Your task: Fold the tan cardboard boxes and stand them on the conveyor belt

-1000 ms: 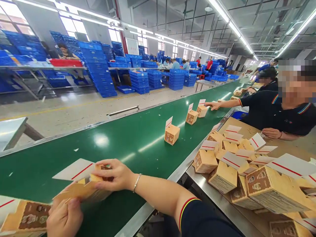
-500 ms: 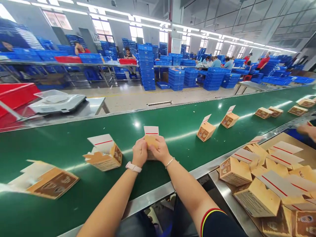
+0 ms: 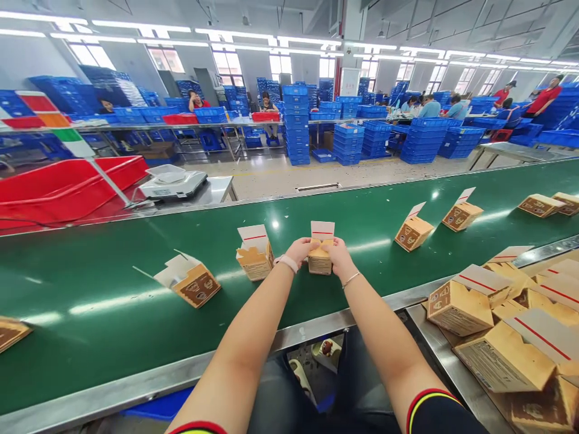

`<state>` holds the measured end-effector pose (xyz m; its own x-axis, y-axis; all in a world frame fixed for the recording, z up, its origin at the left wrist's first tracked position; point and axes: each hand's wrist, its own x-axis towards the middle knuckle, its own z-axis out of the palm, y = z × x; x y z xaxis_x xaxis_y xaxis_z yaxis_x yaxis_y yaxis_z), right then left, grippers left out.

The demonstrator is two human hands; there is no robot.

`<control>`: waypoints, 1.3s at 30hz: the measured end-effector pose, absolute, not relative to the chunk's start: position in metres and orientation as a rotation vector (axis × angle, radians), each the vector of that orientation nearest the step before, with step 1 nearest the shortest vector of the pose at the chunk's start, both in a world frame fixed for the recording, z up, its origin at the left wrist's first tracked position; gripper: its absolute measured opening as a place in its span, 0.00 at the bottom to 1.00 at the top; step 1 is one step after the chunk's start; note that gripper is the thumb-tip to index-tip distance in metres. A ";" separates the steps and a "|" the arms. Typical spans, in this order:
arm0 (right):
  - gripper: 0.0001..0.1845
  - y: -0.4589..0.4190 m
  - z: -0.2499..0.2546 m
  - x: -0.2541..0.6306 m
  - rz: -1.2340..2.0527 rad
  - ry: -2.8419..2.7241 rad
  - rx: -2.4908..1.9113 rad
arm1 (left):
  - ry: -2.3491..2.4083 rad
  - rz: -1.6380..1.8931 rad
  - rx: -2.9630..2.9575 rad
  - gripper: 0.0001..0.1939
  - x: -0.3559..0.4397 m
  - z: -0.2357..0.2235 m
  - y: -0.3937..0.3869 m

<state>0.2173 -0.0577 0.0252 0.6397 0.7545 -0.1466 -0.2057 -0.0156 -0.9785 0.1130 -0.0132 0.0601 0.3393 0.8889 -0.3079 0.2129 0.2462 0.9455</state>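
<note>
A small tan cardboard box [image 3: 320, 265] stands on the green conveyor belt [image 3: 362, 211], its white flap with a red line raised at the back. My left hand [image 3: 302, 248] grips its left side, thumb on the top edge. From the right, my right hand [image 3: 338, 253] closes on the same box, thumb also at the top. Just left of them stands an open box [image 3: 256, 259] with its flap up. Farther left, another open box [image 3: 198, 286] sits tilted, with white material at its opening.
Boxes with raised flaps, such as this box [image 3: 412, 234], stand along the belt to the right. Several piled boxes [image 3: 502, 355] fill the metal side table. Across the belt are a red bin [image 3: 113, 175], a scale [image 3: 174, 182] and stacked blue crates [image 3: 296, 126]. People sit behind.
The view has turned left, so things appear farther right. Both hands have spread from the top of the box to its sides, exposing its front. The right-hand neighbour's hand has left view.
</note>
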 end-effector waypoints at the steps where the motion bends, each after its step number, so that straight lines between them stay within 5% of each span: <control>1: 0.21 -0.058 0.028 0.220 0.848 -0.482 -1.404 | 1.162 0.610 1.257 0.10 0.116 0.061 -0.013; 10: 0.21 -0.079 0.052 0.234 0.683 -0.404 -1.552 | 1.110 0.800 1.306 0.10 0.123 0.087 -0.037; 14: 0.27 -0.112 0.046 0.223 0.063 -0.721 -1.396 | 0.876 1.593 1.505 0.14 0.065 0.089 -0.058; 17: 0.23 -0.116 0.035 0.203 0.028 -1.169 -1.162 | 0.918 2.094 1.488 0.20 0.019 0.078 -0.058; 23: 0.26 -0.062 0.030 0.172 0.467 -1.542 -1.064 | 0.996 1.364 1.640 0.20 0.000 0.044 -0.030; 28: 0.01 -0.038 0.038 0.164 0.612 -1.416 -1.183 | 1.028 1.210 1.749 0.07 0.020 0.037 -0.017; 31: 0.10 -0.041 0.043 0.154 0.590 -1.176 -1.374 | 1.249 1.245 1.623 0.04 0.032 0.044 -0.016; 34: 0.05 -0.041 0.045 0.141 0.501 -0.911 -1.564 | 1.344 1.261 1.494 0.06 0.042 0.050 -0.013; 39: 0.22 -0.027 0.039 0.138 0.584 -0.625 -1.738 | 1.353 0.975 1.233 0.12 0.048 0.041 0.004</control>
<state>0.1380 -0.0273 0.0393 0.7352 0.6747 -0.0658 0.1121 -0.2167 -0.9698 0.0482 0.0045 0.0415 0.0413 0.9867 -0.1570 0.1629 0.1484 0.9754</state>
